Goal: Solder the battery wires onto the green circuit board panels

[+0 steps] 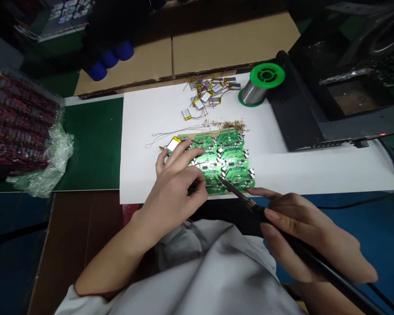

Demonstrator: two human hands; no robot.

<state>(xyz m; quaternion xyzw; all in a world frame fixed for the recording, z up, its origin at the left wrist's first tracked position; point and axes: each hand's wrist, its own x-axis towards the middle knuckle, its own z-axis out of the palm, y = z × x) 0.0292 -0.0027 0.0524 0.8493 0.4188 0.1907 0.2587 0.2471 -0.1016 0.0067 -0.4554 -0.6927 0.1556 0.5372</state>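
**Soldering iron (310, 256) slanted down to green circuit boards (234, 162)**

The circuit boards lay joined in a panel at the near part of a white sheet (139, 166) spread over the green tabletop (93, 144). The left hand (172, 186) rested across the panel's left side. Its thumb and index finger came close together above the near edge, though whether they pinched anything could not be told; its other fingers were spread over the boards. Just beyond them, a silver battery (174, 143) with yellow tape sat by the panel's far left corner.

The right hand (302, 223) gripped the soldering iron, thumb and fingers pinching the dark handle, one finger reaching toward the panel's near right corner. The tip ended over the middle of the near row; whether it touched could not be made out.

Beyond the panel lay thin looped wires (170, 130), a scatter of small brown bits (234, 125) and a loose heap of wired batteries (205, 94). A spool (254, 92) with green flanges stood upright right of the heap, beside a black machine (302, 113). At far left, a stack of red-wired parts (19, 127) rested in bubble wrap (57, 148).
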